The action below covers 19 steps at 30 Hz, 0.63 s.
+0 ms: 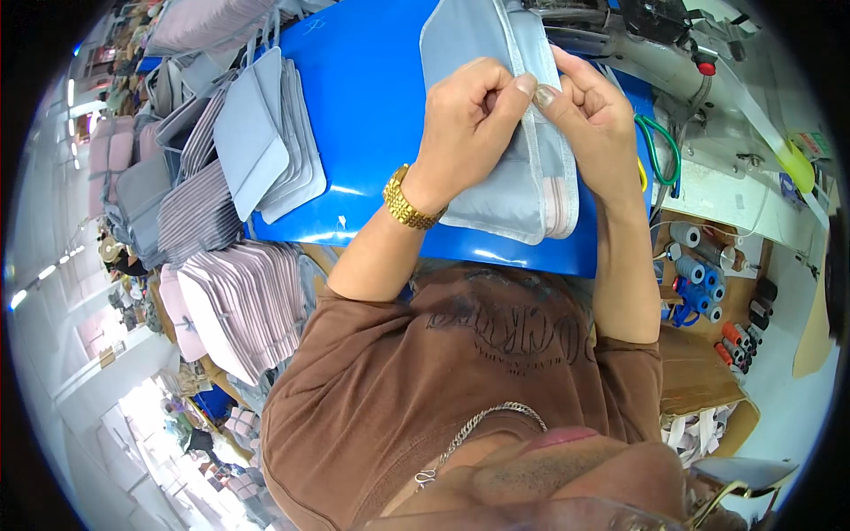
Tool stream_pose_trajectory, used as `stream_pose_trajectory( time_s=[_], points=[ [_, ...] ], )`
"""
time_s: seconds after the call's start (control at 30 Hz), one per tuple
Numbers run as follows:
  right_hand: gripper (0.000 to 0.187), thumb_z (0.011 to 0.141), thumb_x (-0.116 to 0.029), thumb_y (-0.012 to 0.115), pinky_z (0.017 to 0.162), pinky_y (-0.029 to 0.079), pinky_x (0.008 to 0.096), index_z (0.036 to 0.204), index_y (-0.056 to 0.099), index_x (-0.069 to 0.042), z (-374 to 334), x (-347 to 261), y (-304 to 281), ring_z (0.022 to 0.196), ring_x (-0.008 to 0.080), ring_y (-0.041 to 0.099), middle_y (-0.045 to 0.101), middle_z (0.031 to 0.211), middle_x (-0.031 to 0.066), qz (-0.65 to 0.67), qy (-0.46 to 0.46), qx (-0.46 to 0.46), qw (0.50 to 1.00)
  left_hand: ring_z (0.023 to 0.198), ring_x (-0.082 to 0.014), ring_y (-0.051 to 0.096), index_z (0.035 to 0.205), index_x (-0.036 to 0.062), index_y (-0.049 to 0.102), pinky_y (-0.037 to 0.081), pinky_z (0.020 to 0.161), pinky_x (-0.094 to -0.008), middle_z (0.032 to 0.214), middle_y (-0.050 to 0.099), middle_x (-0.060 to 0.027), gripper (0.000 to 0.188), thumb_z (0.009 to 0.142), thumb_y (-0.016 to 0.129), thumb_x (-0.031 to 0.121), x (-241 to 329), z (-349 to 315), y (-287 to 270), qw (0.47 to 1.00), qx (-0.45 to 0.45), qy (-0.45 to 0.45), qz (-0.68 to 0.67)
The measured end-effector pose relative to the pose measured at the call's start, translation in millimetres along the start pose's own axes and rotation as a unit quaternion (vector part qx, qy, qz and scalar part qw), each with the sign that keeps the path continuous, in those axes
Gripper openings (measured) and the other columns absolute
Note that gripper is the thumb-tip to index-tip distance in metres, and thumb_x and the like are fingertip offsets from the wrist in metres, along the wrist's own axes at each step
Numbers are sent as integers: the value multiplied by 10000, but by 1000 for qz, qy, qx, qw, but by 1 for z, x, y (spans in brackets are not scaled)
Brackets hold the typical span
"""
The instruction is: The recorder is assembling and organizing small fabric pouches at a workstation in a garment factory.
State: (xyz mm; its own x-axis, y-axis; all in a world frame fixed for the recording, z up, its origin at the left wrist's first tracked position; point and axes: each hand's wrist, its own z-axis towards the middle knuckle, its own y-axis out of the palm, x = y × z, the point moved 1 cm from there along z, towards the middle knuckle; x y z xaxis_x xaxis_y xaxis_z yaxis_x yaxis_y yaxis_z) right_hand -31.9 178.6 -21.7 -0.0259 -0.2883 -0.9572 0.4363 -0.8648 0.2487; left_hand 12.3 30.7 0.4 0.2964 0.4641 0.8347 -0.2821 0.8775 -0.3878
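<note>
A light grey-blue sewn fabric piece (496, 208) lies across the blue worktop, with its layered, bound edge running up between my hands. My left hand (474, 124), below which a gold watch circles the wrist, is closed with thumb and curled fingers pinching that edge. From the other side my right hand (591, 119) grips the same edge, its thumb close to the left thumb and its fingers partly behind the fabric. A pale pinkish strip shows at the piece's near right corner. The fabric's far end runs out of the picture.
On the blue worktop (354, 106), a stack of grey-blue panels (252, 142) sits to the left. Bundled pink and grey pieces (243, 296) are piled beyond. Sewing machine parts (655, 26) stand at the far right, near a green loop handle (660, 146). Thread spools (699, 274) fill a lower shelf.
</note>
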Motion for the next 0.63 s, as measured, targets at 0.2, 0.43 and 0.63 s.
stream_pose_trajectory(
  time_s=[0.2,0.43,0.63],
  points=[
    [420,959,-67,606,747,487,189,1350,515,57,18,-1,-5,852,45,616,684,986,45,50,51,-7,997,546,-96,418,667,-10,550,345,489,-285,579,501,-45,336,917,666,183,-17,26,0,999,15,-26,-34],
    [376,971,-69,588,777,507,203,1319,533,63,26,7,-8,892,79,642,700,1029,85,86,33,-13,996,676,-133,538,854,-27,634,443,603,-329,713,608,-103,264,973,579,202,-40,58,-6,993,-27,-76,87],
    [405,949,-115,639,552,380,168,1337,574,-20,2,-25,-43,582,38,494,637,754,-30,-74,95,-6,993,577,-214,485,777,-13,618,420,569,-390,655,606,-151,380,915,645,339,-34,77,-7,990,8,-98,104]
  ],
)
